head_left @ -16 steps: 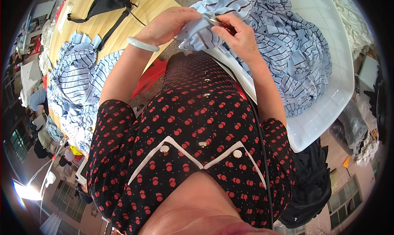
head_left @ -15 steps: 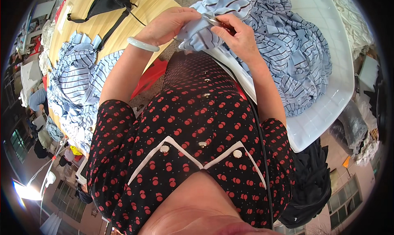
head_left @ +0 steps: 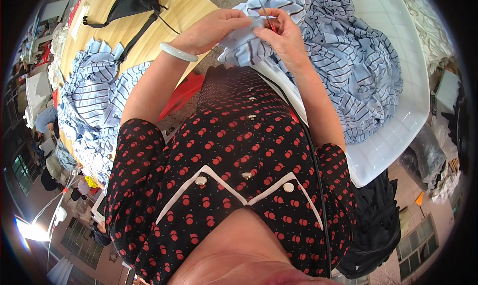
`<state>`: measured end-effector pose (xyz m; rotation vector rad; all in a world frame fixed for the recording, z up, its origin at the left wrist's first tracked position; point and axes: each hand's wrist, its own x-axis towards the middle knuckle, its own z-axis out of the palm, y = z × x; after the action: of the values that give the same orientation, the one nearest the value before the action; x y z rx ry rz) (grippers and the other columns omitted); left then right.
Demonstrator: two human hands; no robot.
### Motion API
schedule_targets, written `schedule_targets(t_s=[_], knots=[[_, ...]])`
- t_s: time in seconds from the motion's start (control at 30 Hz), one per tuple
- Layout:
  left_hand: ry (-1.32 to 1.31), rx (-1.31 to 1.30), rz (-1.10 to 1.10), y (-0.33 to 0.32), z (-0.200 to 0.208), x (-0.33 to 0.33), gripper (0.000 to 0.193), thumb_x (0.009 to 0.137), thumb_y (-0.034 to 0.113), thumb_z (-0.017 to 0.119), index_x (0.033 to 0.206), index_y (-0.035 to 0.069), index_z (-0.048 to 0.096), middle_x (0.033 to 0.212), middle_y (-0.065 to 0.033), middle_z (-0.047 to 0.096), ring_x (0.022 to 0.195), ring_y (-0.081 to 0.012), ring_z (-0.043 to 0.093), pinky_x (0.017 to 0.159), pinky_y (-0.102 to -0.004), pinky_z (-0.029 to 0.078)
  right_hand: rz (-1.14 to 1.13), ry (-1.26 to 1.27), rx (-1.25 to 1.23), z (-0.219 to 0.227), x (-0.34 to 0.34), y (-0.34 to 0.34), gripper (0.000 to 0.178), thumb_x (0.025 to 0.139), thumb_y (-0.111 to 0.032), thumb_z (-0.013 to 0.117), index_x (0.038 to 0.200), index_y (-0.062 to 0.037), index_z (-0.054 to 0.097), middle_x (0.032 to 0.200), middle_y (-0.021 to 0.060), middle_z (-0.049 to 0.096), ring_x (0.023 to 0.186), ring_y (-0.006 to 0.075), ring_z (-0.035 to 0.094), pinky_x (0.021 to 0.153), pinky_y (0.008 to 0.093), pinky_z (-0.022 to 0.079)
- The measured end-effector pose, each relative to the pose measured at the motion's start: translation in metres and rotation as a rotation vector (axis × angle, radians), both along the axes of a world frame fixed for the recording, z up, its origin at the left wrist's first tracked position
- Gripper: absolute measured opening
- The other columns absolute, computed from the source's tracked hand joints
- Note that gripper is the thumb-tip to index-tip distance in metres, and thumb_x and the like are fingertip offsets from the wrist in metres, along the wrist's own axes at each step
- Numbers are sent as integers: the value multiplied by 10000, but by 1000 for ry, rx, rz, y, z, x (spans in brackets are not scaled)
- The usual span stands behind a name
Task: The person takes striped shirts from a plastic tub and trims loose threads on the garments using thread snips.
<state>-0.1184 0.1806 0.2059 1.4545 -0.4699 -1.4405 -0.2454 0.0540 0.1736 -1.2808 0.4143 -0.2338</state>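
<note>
Blue cloth with dark stripes (head_left: 244, 48) is bunched up between my two hands, in front of my body. My left hand (head_left: 211, 30) has its thumb and fingers pinched together on the upper edge of this cloth. In my right hand (head_left: 288, 38) is a small pair of scissors (head_left: 272, 26) with red on the handle, its thin blade pointing up and away from me. The fingertips of my right hand also touch the cloth, close to the left fingertips. How far the blades are apart is too small to tell.
On the right stands a white plastic tub (head_left: 411, 86) with a heap of striped cloth (head_left: 358, 76). A wooden table (head_left: 194, 8) on the left carries more striped cloth (head_left: 94, 96) and a black waist bag (head_left: 134, 3). A black cord (head_left: 312, 150) runs down my front.
The scissors have turned in my right hand: the blade lay across the cloth toward the left fingers and now points up and away. My left hand has shifted slightly to the right.
</note>
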Motion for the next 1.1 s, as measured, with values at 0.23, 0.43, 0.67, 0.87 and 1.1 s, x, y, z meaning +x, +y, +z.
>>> schedule_targets(t_s=[0.23,0.43,0.67,0.87,1.1], knots=[[-197,-15,-50,22,-5,11,287,825,214,498,1014,3,546,879,-6,547,831,-71,473,770,-214,354,-111,15,69,10,2,-17,340,681,-61,638,979,-7,486,749,-9,513,646,40,464,596,169,384],[30,-18,38,22,9,12,222,807,201,530,937,24,565,811,20,556,747,-53,502,703,-197,389,-89,59,-613,8,3,-14,369,716,-206,644,979,-13,473,730,29,520,627,102,501,588,215,414],[141,-73,143,16,14,8,187,813,186,523,917,36,559,820,17,569,734,-49,525,678,-192,413,38,-62,-742,25,-6,-2,322,741,-262,610,944,-40,495,792,104,561,669,192,568,592,270,458],[171,-84,107,12,15,7,203,816,182,515,944,28,544,843,4,572,741,-55,536,671,-191,425,66,-64,-737,24,-6,-4,281,733,-244,613,905,-43,519,721,94,565,592,192,551,542,261,437],[234,-92,148,11,11,5,194,820,167,501,945,21,531,844,-5,571,735,-63,542,640,-193,437,4,-91,-746,19,-6,-2,256,723,-243,621,868,-50,537,661,80,555,551,174,535,514,257,422]])
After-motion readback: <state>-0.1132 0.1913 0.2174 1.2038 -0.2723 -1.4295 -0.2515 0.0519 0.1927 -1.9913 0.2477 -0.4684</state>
